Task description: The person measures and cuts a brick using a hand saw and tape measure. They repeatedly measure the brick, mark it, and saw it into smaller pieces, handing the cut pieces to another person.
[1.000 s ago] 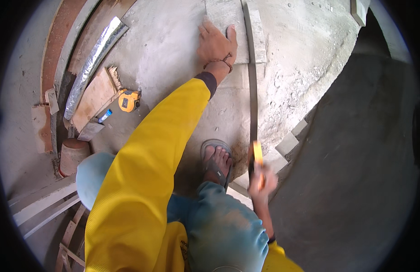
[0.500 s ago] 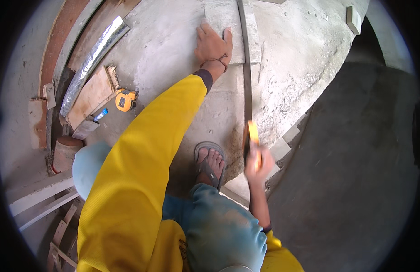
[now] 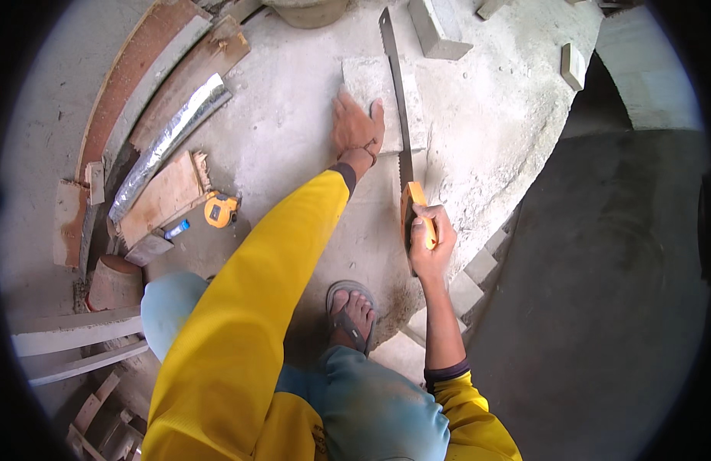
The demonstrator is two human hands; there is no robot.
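My right hand [image 3: 434, 247] is closed round the yellow handle of a handsaw [image 3: 396, 88]. The long dark blade points away from me and lies across a pale, flat block [image 3: 366, 72], with a strip of the block showing on its right side. Just left of the blade, my left hand [image 3: 354, 127] rests flat on the block, fingers stretched out and the thumb apart, near the blade but not on it. The block lies on a dusty concrete slab. How deep the blade sits in the block I cannot tell.
An orange tape measure [image 3: 220, 210] and a blue-capped marker [image 3: 176, 229] lie left of my arm, beside wood scraps [image 3: 162, 192] and a silvery strip [image 3: 171, 146]. A grey block [image 3: 440, 29] stands beyond the saw tip. Right of the slab's rough edge is a dark lower surface [image 3: 593, 307]. My sandalled foot [image 3: 352, 311] is close.
The saw and my right hand have slid forward along the block, away from me. My left hand stays on the block. The view has shifted, showing more of the far slab.
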